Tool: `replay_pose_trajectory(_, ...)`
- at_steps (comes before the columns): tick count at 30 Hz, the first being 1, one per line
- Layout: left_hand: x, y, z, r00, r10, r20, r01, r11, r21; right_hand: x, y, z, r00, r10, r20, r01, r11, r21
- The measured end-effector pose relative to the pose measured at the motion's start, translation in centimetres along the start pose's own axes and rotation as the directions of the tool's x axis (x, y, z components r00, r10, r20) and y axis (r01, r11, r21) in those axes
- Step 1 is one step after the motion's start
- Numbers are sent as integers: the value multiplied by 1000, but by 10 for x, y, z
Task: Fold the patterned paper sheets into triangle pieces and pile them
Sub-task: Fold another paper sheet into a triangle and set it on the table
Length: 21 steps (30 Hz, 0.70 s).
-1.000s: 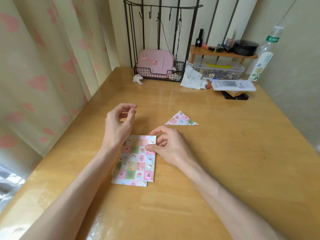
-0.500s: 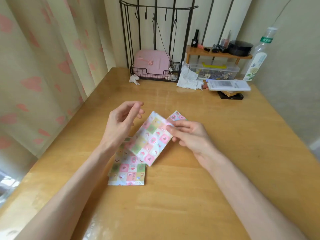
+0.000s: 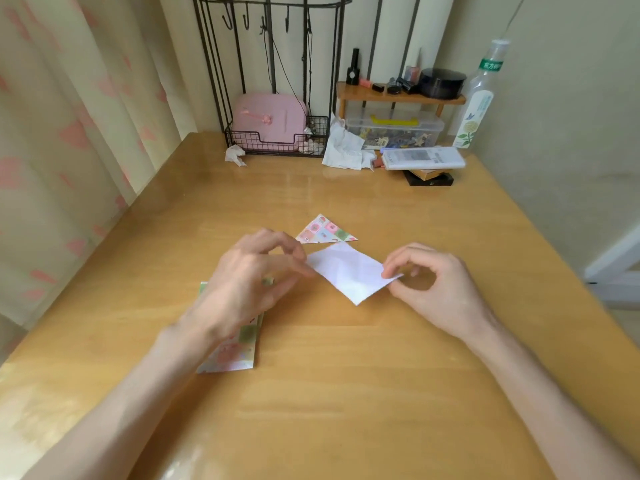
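The glossy wooden desk (image 3: 346, 393) fills the lower frame. At centre lies a folded patterned triangle piece (image 3: 325, 231), with a sheet (image 3: 348, 271) just below it, white side up, though whether it rests on the wood cannot be told, and at lower left are partly hidden patterned sheets (image 3: 239, 355). Along the far edge, from upper left to upper right, are a black wire rack (image 3: 277, 145), a crumpled tissue (image 3: 235, 155), a rumpled white cloth (image 3: 344, 148), a clear plastic box (image 3: 394, 128) beneath a small wooden shelf (image 3: 398, 95), a flat white box (image 3: 424, 157) atop dark boxes (image 3: 429, 178), and a clear bottle (image 3: 479, 98).
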<state>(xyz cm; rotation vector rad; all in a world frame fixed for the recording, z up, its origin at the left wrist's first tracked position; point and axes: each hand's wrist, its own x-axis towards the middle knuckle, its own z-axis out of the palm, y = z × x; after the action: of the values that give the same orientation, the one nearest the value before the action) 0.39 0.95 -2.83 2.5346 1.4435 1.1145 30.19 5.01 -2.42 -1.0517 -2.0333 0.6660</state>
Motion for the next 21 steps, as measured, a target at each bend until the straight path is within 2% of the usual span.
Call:
replay_pose_trajectory(2, -1, 5, 7, 994, 81, 78, -87, 994, 70, -7, 10, 2, 999, -4, 33, 6, 998, -69)
replay_pose_trajectory(7, -6, 6, 20, 974, 87, 209, -103, 992, 66, -13, 21, 4, 995, -34, 99, 46, 992, -120)
replay_pose_trajectory(10, -6, 4, 22, 971, 111, 211, -135, 986, 101, -14, 18, 3, 993, -49, 104, 63, 990, -128)
replay_pose_trajectory(16, -7, 14, 23, 965, 188, 184, -212, 970, 120, -14, 10, 4, 994, -32, 107, 34, 999, -14)
replay_pose_trajectory(21, -7, 18, 30, 953, 199, 228, -232, 964, 130, -17, 8, 2, 982, -85, 171, 118, 973, -197)
